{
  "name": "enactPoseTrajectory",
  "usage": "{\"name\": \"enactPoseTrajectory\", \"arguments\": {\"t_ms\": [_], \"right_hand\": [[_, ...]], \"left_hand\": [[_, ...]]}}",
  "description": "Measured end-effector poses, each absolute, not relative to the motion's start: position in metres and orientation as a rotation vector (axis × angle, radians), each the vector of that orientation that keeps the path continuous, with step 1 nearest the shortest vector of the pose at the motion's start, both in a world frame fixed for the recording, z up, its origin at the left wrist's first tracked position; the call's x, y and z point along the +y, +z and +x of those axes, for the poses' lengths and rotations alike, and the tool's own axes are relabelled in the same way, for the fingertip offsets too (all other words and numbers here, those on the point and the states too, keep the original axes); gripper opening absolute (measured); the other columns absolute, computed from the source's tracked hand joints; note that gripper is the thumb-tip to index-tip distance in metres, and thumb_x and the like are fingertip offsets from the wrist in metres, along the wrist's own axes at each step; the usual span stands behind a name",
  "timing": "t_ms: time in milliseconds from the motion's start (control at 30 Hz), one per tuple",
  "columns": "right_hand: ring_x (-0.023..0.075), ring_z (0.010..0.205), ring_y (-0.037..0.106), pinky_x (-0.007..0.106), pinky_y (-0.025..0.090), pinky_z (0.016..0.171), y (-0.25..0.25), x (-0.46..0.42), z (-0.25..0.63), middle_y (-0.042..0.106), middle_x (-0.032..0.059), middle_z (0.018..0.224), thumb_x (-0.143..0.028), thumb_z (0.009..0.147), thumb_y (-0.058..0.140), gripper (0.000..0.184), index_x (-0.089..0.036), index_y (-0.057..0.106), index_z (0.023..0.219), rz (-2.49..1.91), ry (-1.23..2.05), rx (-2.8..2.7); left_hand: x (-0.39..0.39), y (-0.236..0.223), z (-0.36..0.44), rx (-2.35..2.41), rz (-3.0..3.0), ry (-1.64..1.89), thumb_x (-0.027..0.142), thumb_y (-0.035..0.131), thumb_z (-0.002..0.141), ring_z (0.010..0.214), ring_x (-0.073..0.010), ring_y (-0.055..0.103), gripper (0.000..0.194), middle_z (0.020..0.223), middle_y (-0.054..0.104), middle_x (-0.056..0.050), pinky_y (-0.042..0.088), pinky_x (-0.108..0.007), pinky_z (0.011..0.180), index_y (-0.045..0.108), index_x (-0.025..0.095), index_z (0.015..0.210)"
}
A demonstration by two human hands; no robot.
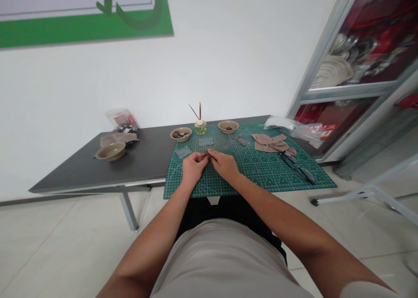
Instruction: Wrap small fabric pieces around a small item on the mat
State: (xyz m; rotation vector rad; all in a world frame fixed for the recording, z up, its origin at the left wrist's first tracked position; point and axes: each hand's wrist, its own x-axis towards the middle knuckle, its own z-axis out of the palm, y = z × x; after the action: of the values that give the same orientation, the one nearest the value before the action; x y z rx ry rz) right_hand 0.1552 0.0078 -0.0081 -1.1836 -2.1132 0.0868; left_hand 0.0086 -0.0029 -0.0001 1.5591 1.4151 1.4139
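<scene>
My left hand (194, 164) and my right hand (224, 162) meet above the green cutting mat (261, 169), both with closed fingers. Pinched between their fingertips is a small dark piece (209, 154); fingers cover most of it, so its kind is unclear. Just beyond my hands lie small grey sheets that look like sandpaper: one at the left (183, 152), one in the middle (205, 141), one at the right (243, 140). A tan bowl (181, 139) behind my left hand holds several brown, pebble-like pieces. Another tan bowl (228, 130) holds a few dark pieces.
A glass bottle with sticks (200, 127) stands between the bowls. To the right are a brown cloth (269, 143), eyeglasses (298, 169) and a plastic bag (302, 130). Another bowl (111, 152), a cloth (117, 137) and a clear container (121, 118) sit on the dark table's left.
</scene>
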Motion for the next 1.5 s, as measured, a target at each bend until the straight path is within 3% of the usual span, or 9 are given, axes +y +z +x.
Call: {"name": "enactPoseTrajectory", "arguments": {"t_ms": [467,633,733,1500], "right_hand": [[0.0189,0.117,0.062,0.034,0.053,0.097,-0.0067,0.0020,0.1537,0.056,0.0054,0.138,-0.016,0.092,0.046,0.044,-0.023,0.055,0.134,-1.146,0.004,-2.211],[0.0185,0.117,0.062,0.034,0.052,0.098,-0.0093,0.0040,0.1551,0.059,0.0053,0.135,-0.016,0.092,0.045,0.042,-0.022,0.056,0.133,-1.165,0.002,-2.143],[0.0191,0.113,0.064,0.033,0.054,0.094,-0.0087,0.0032,0.1552,0.056,0.0051,0.137,-0.017,0.092,0.046,0.042,-0.021,0.056,0.133,-1.153,-0.002,-2.186],[0.0205,0.105,0.068,0.031,0.055,0.086,-0.0098,0.0009,0.1538,0.066,0.0096,0.126,-0.018,0.092,0.044,0.044,-0.016,0.053,0.135,-1.177,0.019,-2.123]], "left_hand": [[-0.0028,-0.0034,0.0074,1.468,1.596,1.459,0.025,0.067,0.070,0.057,-0.0116,0.056,0.008,0.061,0.064,0.002,0.043,-0.023,0.057,0.067,0.018,0.068],[-0.0010,-0.0073,0.0058,1.316,1.457,1.483,0.031,0.069,0.072,0.060,-0.0140,0.062,0.015,0.065,0.069,0.000,0.048,-0.026,0.061,0.069,0.017,0.079],[-0.0008,-0.0089,0.0054,1.382,1.541,1.480,0.027,0.068,0.071,0.058,-0.0125,0.059,0.009,0.063,0.067,0.001,0.046,-0.024,0.059,0.068,0.017,0.071],[-0.0036,-0.0052,0.0090,1.097,1.299,1.573,0.032,0.077,0.067,0.064,-0.0154,0.068,0.024,0.070,0.071,-0.002,0.056,-0.030,0.068,0.068,0.014,0.081]]}}
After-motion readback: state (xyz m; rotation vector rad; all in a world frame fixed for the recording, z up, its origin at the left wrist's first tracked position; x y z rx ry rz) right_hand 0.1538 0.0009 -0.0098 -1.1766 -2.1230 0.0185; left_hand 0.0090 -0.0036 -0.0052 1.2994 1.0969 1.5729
